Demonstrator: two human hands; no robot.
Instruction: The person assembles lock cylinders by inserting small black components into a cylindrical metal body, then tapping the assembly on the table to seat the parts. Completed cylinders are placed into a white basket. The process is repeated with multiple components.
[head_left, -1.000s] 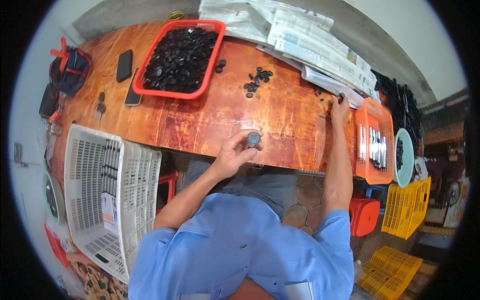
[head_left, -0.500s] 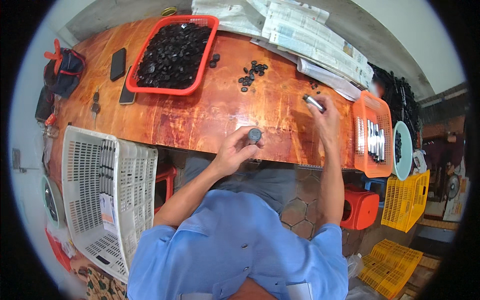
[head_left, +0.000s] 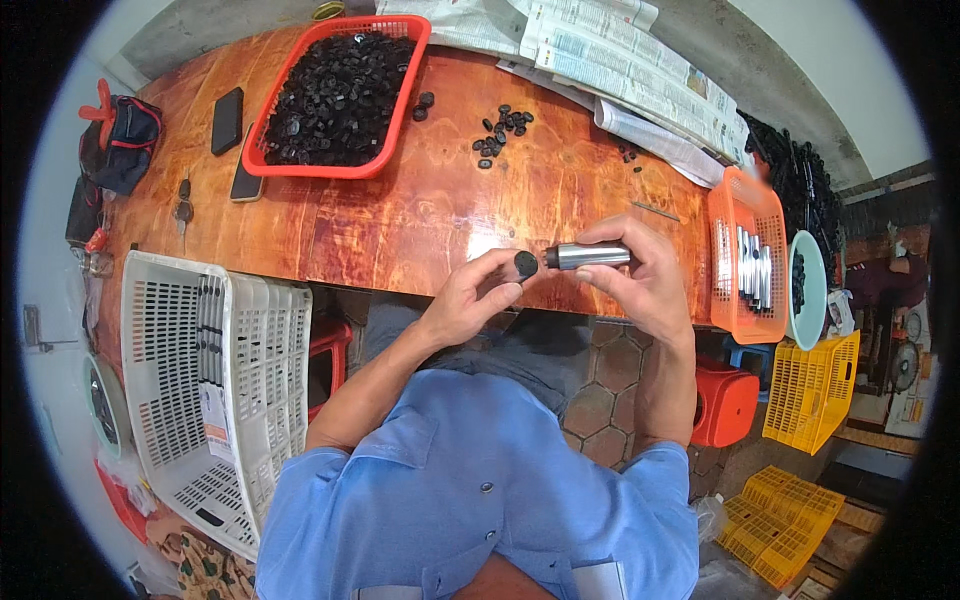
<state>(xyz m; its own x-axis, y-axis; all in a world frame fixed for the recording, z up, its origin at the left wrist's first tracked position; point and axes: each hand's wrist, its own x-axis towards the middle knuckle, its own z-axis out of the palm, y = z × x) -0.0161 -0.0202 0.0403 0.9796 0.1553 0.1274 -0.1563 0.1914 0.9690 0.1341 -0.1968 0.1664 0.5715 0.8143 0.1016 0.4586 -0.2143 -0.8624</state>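
Between the thumb and fingers of my left hand (head_left: 468, 305) is a dark, round-ended piece (head_left: 525, 263); its length is hidden by the hand. My right hand (head_left: 650, 285) grips a shiny silver metal tube (head_left: 592, 256) lengthwise, thumb below and fingers above. The tube lies nearly level over the table's near edge, its black end toward the left hand. A small gap shows between that end and the dark piece. Beyond the hands, several small black oval pieces (head_left: 503, 135) lie loose on the wooden table (head_left: 380, 235).
A red basket (head_left: 255, 140) heaped with black pieces stands at the far left. At right are an orange basket (head_left: 722, 285) with silver tubes and a pale green bowl (head_left: 812, 310). A white crate (head_left: 275, 370) stands left; newspapers (head_left: 630, 55) lie behind. A thin rod (head_left: 655, 212) lies near the right hand.
My right hand has come nearer and to the left with the silver tube, now turned level beside the left hand's piece. The left hand keeps its hold, shifted only slightly.
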